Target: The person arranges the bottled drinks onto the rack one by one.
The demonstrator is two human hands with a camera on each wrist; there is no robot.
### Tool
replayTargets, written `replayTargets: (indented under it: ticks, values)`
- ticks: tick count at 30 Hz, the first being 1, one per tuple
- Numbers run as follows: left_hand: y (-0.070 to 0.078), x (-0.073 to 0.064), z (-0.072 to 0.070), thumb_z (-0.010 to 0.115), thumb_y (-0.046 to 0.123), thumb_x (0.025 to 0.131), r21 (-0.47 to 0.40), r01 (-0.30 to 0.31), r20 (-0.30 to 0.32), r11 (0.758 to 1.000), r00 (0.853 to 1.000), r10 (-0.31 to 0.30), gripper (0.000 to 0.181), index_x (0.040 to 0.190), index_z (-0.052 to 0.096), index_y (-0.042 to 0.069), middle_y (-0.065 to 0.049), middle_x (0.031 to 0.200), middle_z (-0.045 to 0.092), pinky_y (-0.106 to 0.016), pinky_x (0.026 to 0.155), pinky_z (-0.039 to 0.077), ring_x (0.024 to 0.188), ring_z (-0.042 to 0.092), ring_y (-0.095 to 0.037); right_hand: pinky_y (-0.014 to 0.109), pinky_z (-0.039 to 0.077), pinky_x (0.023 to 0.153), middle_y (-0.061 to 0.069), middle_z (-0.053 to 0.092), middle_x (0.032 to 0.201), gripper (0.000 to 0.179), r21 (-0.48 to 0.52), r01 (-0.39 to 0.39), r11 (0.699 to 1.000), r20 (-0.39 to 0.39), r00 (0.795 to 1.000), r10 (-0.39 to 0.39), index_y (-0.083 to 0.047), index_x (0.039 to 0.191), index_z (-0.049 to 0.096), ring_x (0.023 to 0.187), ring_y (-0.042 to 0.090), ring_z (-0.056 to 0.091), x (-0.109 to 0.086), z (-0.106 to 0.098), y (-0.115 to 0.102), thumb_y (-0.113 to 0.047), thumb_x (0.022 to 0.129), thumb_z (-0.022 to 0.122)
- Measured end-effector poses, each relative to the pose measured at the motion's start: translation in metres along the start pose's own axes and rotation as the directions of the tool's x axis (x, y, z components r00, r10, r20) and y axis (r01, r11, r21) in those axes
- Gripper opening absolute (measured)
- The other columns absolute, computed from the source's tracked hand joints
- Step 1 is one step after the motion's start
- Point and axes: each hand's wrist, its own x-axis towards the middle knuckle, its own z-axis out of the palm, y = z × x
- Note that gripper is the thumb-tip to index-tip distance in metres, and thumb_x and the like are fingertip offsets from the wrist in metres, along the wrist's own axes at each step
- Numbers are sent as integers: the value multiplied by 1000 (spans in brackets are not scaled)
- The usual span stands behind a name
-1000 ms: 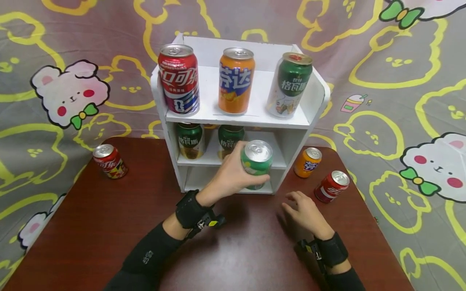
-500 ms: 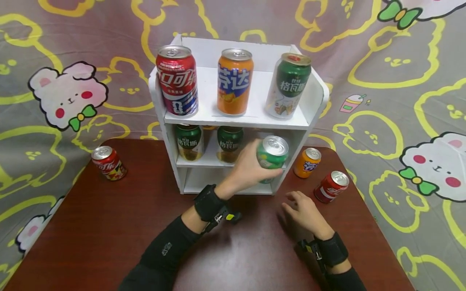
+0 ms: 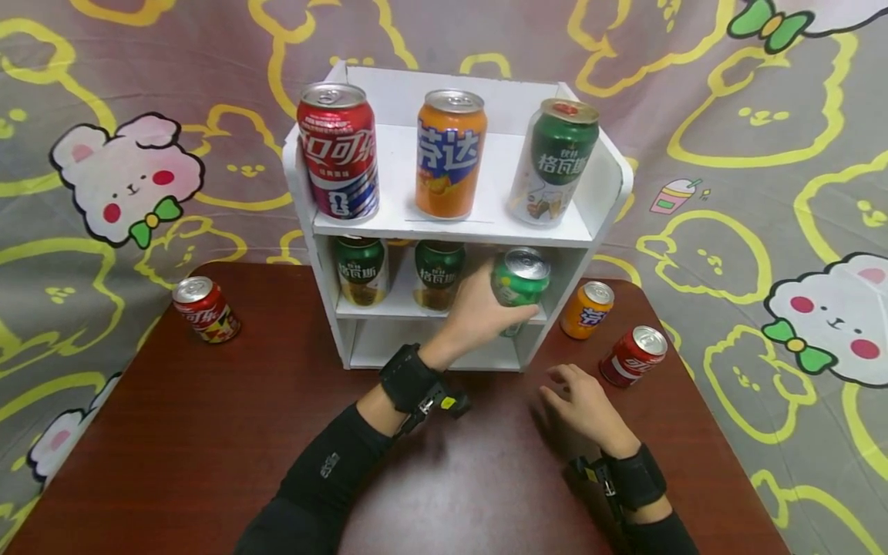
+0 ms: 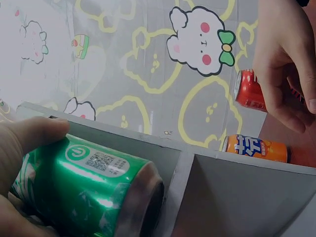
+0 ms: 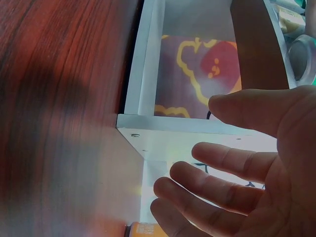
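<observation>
My left hand (image 3: pixel 479 308) grips a bright green can (image 3: pixel 522 279) from its left side, thumb and fingers around the body. The can is at the right end of the middle shelf of a white shelf unit (image 3: pixel 451 229), overlapping the shelf's front edge in the head view. In the left wrist view the green can (image 4: pixel 94 182) lies close to the unit's side wall, its base showing. To its left on that shelf stand two dark green cans, one at the far left (image 3: pixel 362 271) and one in the middle (image 3: pixel 439 274). My right hand (image 3: pixel 586 405) holds nothing, fingers relaxed over the table.
On the top shelf stand a red cola can (image 3: pixel 338 150), an orange can (image 3: pixel 451 154) and a green-and-white can (image 3: pixel 555 162). On the table (image 3: pixel 173 432) are another orange can (image 3: pixel 587 310) and red cans at right (image 3: pixel 633 356) and left (image 3: pixel 206 310).
My left hand has carried the green can rightward from in front of the shelf unit, then back into the right part of the middle shelf. My right hand has stayed in place.
</observation>
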Motion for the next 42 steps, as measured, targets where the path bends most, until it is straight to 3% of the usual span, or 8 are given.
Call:
replayTargets:
  ticks: [10, 23, 28, 34, 42]
  values:
    - [-2, 8, 1, 83, 18, 71, -10, 42, -8, 999, 999, -42, 72, 131, 44, 5, -7, 109, 61, -27, 80, 49, 92, 60, -16, 43, 54, 74, 15, 62, 101, 32, 5, 2, 1000, -4, 1000, -2, 3, 111, 61, 87, 28, 63, -1, -1, 1, -15, 86, 69]
    - [-11, 20, 5, 80, 8, 71, -16, -22, -20, 1000, 1000, 22, 74, 133, 40, 5, -7, 113, 59, -25, 87, 45, 97, 58, -16, 44, 53, 73, 15, 62, 100, 31, 11, 10, 1000, 0, 1000, -10, 4, 110, 61, 87, 30, 63, 1, 0, 0, -14, 86, 69]
    - [-12, 22, 6, 80, 9, 71, 23, -45, -30, 999, 999, 46, 75, 134, 39, 5, -6, 112, 59, -25, 87, 45, 96, 58, -15, 44, 54, 73, 15, 62, 100, 31, 10, -3, 1000, -2, 1000, 3, 4, 110, 61, 87, 29, 63, 1, 0, 0, -14, 86, 69]
    - [-11, 23, 7, 81, 14, 73, 64, -28, -34, 998, 999, 30, 77, 136, 38, 8, -4, 114, 58, -26, 87, 45, 97, 57, -13, 44, 53, 74, 15, 62, 101, 31, 14, -18, 1000, 3, 1000, 18, 3, 111, 61, 88, 28, 63, 1, 1, 1, -14, 87, 69]
    - [-11, 25, 10, 83, 19, 70, 154, -31, -86, 988, 995, 45, 84, 139, 36, 9, -4, 116, 57, -25, 90, 42, 100, 56, -13, 43, 54, 74, 15, 62, 101, 31, 26, -18, 1000, 14, 1000, 17, 3, 111, 61, 88, 28, 63, 2, 2, 1, -14, 87, 69]
